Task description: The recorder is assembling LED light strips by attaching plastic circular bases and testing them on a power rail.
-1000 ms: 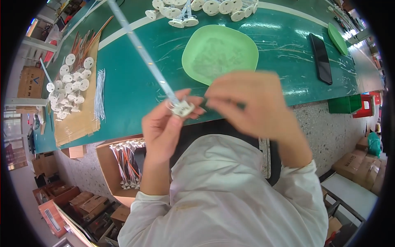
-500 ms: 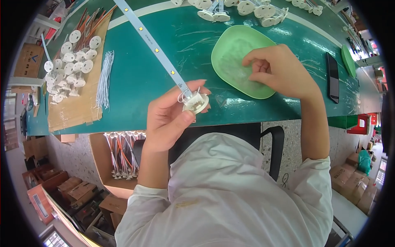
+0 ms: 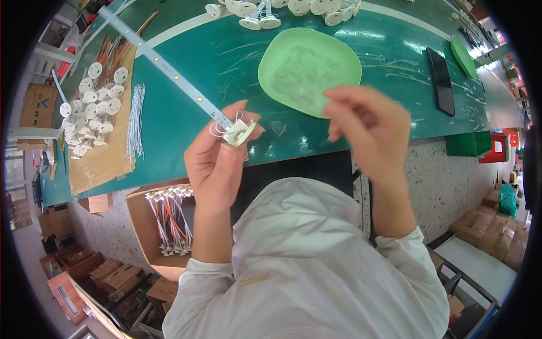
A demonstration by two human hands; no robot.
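My left hand (image 3: 213, 169) grips a round white plastic end cap (image 3: 241, 133) between thumb and fingers. From that cap a narrow LED strip (image 3: 166, 69) with small yellow chips slants up to the far left, and a thin white wire loops beside the joint. My right hand (image 3: 377, 127) hangs over the near right edge of a light green plate (image 3: 345, 59), blurred, with thumb and fingertips drawn together. Whatever is between them is too small or smeared to make out. Small clear bits seem to lie in the plate.
Several white round caps with wires (image 3: 93, 110) lie on a cardboard sheet (image 3: 107, 169) at left, beside a bundle of white wires (image 3: 136, 121). More caps (image 3: 259, 22) sit at the back. A black phone (image 3: 440, 82) lies right. An open carton (image 3: 148, 226) stands below the table edge.
My right hand has lifted from inside the plate and come back toward me. The view has shifted, and the LED strip leans further left in my left hand.
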